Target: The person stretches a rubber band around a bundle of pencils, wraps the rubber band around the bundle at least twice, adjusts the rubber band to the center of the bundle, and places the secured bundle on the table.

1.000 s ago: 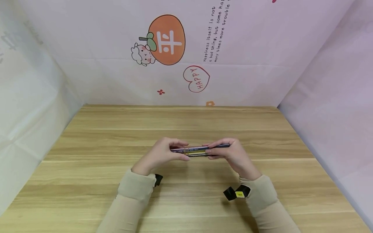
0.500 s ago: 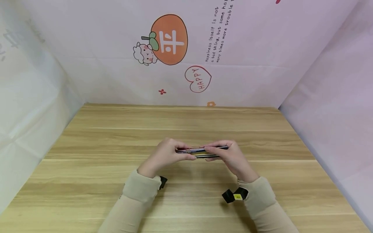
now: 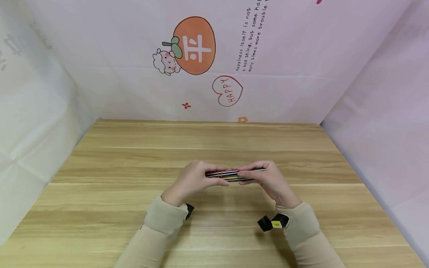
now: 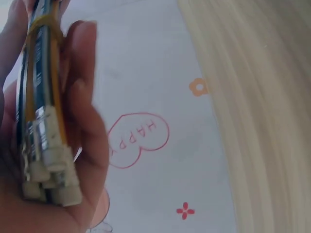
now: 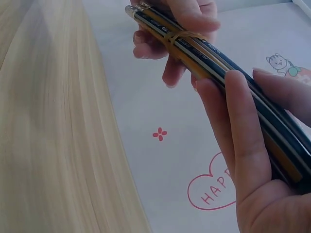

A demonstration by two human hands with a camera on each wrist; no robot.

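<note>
Both hands hold a bundle of several pencils (image 3: pixel 232 173) above the middle of the table, lying roughly level from left to right. The pencils are dark and yellow striped, with white eraser ends (image 4: pixel 51 182) inside the left palm. A tan rubber band (image 5: pixel 178 38) is wound round the bundle near the left fingers. My left hand (image 3: pixel 192 180) grips the eraser end, thumb in front and fingers behind. My right hand (image 3: pixel 268 178) grips the other end, its fingers along the pencils (image 5: pixel 286 133). The far pencil ends are hidden by the right hand.
The wood-grain table (image 3: pixel 214 230) spreads out under the hands. A white printed cloth (image 3: pixel 285 93) hangs behind it, with further cloth sheets at left and right. Black wrist cameras (image 3: pixel 273 222) sit at the beige sleeves (image 3: pixel 167 216).
The left hand has shifted a little rightward along the bundle, toward the right hand, and the rubber band now shows close to its fingers. The right hand has barely moved and keeps its grip.
</note>
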